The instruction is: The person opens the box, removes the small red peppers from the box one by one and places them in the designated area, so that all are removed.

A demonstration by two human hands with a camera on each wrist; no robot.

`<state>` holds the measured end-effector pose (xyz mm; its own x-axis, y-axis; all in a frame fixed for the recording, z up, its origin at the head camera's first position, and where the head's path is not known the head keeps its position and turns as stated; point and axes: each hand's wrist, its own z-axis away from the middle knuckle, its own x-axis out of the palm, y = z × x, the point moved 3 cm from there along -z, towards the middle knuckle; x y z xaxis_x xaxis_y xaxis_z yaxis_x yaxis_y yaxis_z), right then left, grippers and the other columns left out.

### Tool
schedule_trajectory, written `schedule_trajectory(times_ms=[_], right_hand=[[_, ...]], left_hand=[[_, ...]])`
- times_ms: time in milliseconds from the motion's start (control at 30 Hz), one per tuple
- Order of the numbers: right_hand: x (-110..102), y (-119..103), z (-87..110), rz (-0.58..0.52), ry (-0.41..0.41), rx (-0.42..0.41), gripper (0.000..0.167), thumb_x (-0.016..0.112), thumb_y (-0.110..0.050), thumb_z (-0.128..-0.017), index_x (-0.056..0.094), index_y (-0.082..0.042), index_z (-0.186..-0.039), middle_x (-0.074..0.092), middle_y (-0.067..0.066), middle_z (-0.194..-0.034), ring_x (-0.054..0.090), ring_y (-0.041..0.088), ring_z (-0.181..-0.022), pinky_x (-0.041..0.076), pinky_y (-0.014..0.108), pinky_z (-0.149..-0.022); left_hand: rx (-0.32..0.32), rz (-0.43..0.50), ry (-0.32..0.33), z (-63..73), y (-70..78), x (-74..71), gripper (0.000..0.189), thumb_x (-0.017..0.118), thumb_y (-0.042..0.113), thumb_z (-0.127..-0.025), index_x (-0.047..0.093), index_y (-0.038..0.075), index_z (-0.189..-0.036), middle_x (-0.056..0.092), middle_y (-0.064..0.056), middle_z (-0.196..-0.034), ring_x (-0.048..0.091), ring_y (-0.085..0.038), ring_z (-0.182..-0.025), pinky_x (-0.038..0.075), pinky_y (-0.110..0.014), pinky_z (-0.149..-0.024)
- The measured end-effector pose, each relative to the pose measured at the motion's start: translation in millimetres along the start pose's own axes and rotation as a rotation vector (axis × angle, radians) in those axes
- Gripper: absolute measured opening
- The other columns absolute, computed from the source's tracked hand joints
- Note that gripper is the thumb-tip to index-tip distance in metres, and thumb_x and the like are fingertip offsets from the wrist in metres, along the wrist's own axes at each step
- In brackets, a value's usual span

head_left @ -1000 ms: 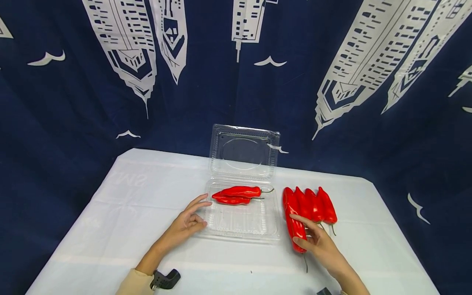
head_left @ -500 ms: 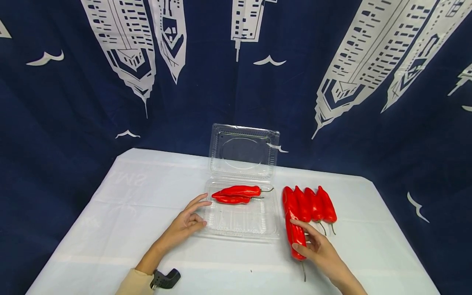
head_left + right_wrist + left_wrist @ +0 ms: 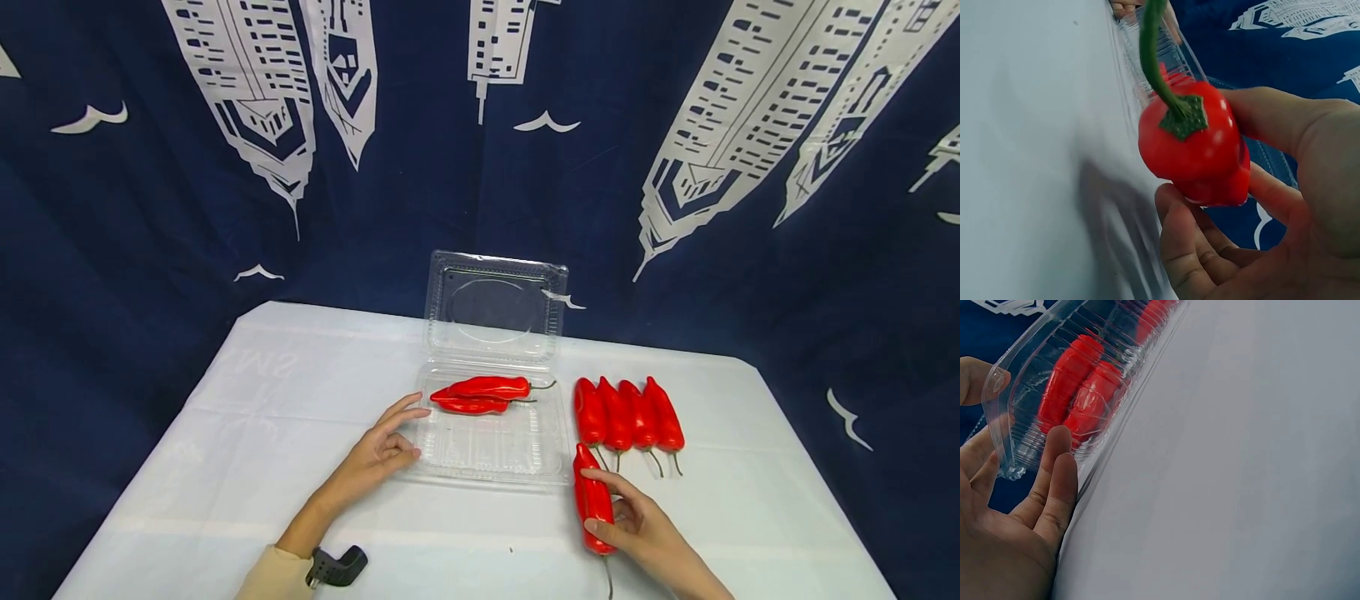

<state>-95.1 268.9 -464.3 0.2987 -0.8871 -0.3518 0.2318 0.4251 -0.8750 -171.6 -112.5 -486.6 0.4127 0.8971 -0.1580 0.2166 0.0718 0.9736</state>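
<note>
My right hand (image 3: 637,521) grips a long red chili pepper (image 3: 592,500) just in front of the clear plastic clamshell container (image 3: 495,454). The pepper's tip points away, and its green stem (image 3: 1150,56) hangs toward the near edge. In the right wrist view, my fingers and thumb curl round its body. With its fingers spread, my left hand (image 3: 378,450) rests against the container's left side, fingertips right at the rim. Two red chili peppers (image 3: 483,392) lie side by side at the back of the container, stems to the right. The lid (image 3: 491,308) stands raised behind them.
Several red chili peppers (image 3: 630,417) lie in a row to the right of the container, stems toward me. A white cloth (image 3: 262,425) covers the table. Behind it hangs a dark blue curtain (image 3: 420,167) printed with white buildings.
My right hand has drawn the gripped pepper toward me and slightly left, off the leftmost pepper of the row, whose stem now shows. The left hand and container have stayed in place.
</note>
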Motion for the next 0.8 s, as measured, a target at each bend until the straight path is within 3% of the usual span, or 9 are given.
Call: schedule_trajectory(times_ms=[167, 400, 600, 800], right_hand=[[1.7, 2.6, 0.2, 0.016, -0.025, -0.002, 0.069, 0.077, -0.025, -0.089, 0.043, -0.015, -0.149, 0.042, 0.023, -0.142, 0.062, 0.025, -0.095, 0.061, 0.032, -0.076], [2.0, 7.1, 1.8, 0.086, -0.028, 0.026, 0.07, 0.078, -0.029, -0.088, 0.044, -0.016, -0.147, 0.049, 0.02, -0.133, 0.062, 0.023, -0.089, 0.059, 0.029, -0.073], [2.1, 8.4, 1.9, 0.181, 0.011, 0.017, 0.068, 0.079, -0.031, -0.086, 0.047, -0.017, -0.144, 0.053, 0.016, -0.127, 0.059, 0.021, -0.086, 0.056, 0.025, -0.068], [1.0, 10.0, 2.9, 0.26, 0.058, 0.013, 0.069, 0.082, -0.031, -0.083, 0.049, -0.018, -0.143, 0.055, 0.012, -0.124, 0.055, 0.018, -0.088, 0.054, 0.024, -0.065]], left_hand=[[-0.005, -0.012, 0.006, 0.0, -1.0, -0.1, 0.057, 0.065, 0.005, -0.095, 0.046, 0.008, -0.148, 0.019, -0.001, -0.166, 0.064, -0.016, -0.092, 0.054, -0.022, -0.082], [-0.01, -0.014, 0.009, -0.4, -2.4, -0.1, 0.056, 0.065, 0.007, -0.095, 0.047, 0.009, -0.148, 0.019, 0.0, -0.166, 0.065, -0.025, -0.093, 0.055, -0.023, -0.083], [-0.001, -0.011, 0.007, 0.6, -3.4, -0.2, 0.057, 0.065, 0.006, -0.094, 0.047, 0.009, -0.148, 0.018, -0.002, -0.167, 0.064, -0.018, -0.091, 0.055, -0.023, -0.083], [-0.003, -0.012, 0.009, 0.3, -2.4, 0.4, 0.057, 0.065, 0.007, -0.095, 0.047, 0.009, -0.148, 0.019, -0.001, -0.167, 0.064, -0.022, -0.092, 0.055, -0.023, -0.083]])
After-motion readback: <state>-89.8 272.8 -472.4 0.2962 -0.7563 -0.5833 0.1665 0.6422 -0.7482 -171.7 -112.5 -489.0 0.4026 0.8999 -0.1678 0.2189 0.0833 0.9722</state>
